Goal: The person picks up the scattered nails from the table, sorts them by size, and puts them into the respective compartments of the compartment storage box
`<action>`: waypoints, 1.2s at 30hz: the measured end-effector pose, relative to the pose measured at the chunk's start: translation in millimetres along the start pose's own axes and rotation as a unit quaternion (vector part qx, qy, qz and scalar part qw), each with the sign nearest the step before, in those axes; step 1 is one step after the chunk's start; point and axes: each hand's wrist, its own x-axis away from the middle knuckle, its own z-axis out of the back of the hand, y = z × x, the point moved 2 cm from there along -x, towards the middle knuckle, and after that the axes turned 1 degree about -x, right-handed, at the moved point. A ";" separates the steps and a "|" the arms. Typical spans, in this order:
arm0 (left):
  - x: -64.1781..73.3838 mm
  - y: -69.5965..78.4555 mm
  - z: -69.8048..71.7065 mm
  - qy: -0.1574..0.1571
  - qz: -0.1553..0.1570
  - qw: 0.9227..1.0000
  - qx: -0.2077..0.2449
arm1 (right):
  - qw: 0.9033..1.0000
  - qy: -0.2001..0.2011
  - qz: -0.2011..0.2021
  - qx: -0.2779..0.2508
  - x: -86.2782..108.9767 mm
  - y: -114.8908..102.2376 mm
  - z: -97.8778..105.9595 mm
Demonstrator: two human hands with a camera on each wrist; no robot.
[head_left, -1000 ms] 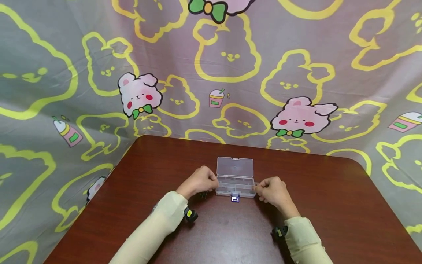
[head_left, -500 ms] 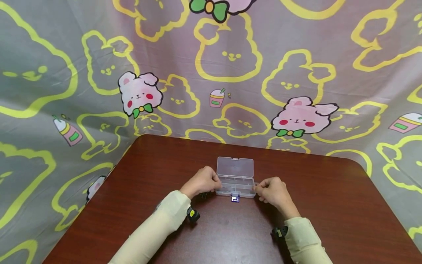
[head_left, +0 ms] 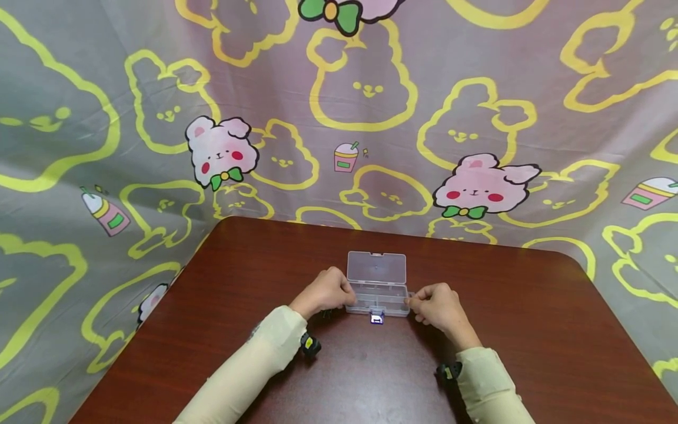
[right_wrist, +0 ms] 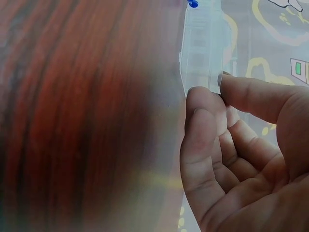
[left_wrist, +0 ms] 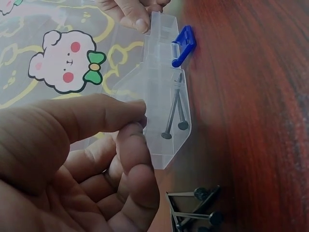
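A clear plastic storage box [head_left: 394, 312] with dividers stands on the table, its lid [head_left: 376, 267] raised and its blue latch [head_left: 376, 318] hanging at the front. My right hand [head_left: 438, 304] grips the box's right end between thumb and fingers, as the right wrist view shows. At the left end, my left hand [head_left: 329, 290] has thumb and forefinger tips together right at the upper rim; I cannot tell what is between them. Two nails [left_wrist: 166, 136] show through the wall of the box's left compartment. Loose nails [left_wrist: 215, 218] lie beside that end, below my left fingers.
The brown wooden table [head_left: 275, 259] extends around the box on all sides. A patterned cloth backdrop [head_left: 381, 147] rises behind and along the left. A dark camera is strapped to each wrist over a pale sleeve.
My left hand has moved slightly right, from beside the box's left end to over its rim, and then stays there. My right hand and the box keep their places.
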 end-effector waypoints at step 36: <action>28.7 -33.0 29.9 0.020 0.053 0.996 0.073 | 1.000 -0.001 -0.004 -0.004 0.1 -0.8 0.0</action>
